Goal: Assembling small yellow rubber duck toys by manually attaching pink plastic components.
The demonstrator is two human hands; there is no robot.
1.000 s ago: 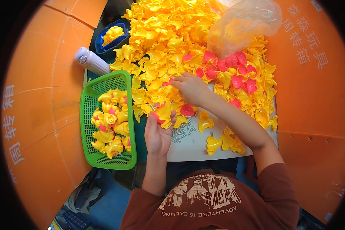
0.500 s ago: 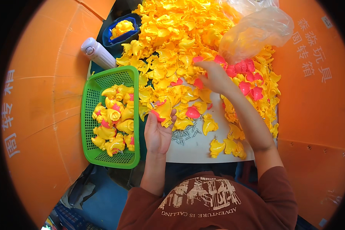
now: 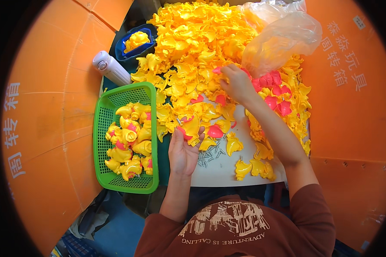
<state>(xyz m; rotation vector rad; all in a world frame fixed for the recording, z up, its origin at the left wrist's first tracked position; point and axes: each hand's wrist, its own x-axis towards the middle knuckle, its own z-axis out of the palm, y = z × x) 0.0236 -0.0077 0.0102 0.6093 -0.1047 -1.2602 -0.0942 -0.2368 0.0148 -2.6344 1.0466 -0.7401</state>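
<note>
Two bare hands among loose toy parts on a white-topped table (image 3: 218, 174). The left hand (image 3: 182, 158), near and left of centre, has its grip closed on an open, curved yellow plastic shell (image 3: 192, 128); pink plastic shows along its left side, and a small metal pin stands at its far left end. The right hand (image 3: 238, 84) is farther off, over the loose parts, its fingertips beside a small pink plastic piece (image 3: 217, 70); whether its grip is closed on that piece cannot be told.

State of the work: in the green perforated plastic basket (image 3: 155, 141) at left lie rounded yellow-and-pink figures (image 3: 131, 136), which appear to be joined. The held shell lies open and seems only partly fitted. Much seems left loose: a broad heap of yellow plastic shells (image 3: 201, 30) covers the far side, a cluster of cupped pink plastic parts (image 3: 268, 80) lies at right, and short silvery metal pins (image 3: 208, 157) are scattered just right of the left hand. A few separate yellow shells (image 3: 258, 167) rest by the near edge. Far right, a clear plastic bag (image 3: 283, 38) lies over the heap.
</note>
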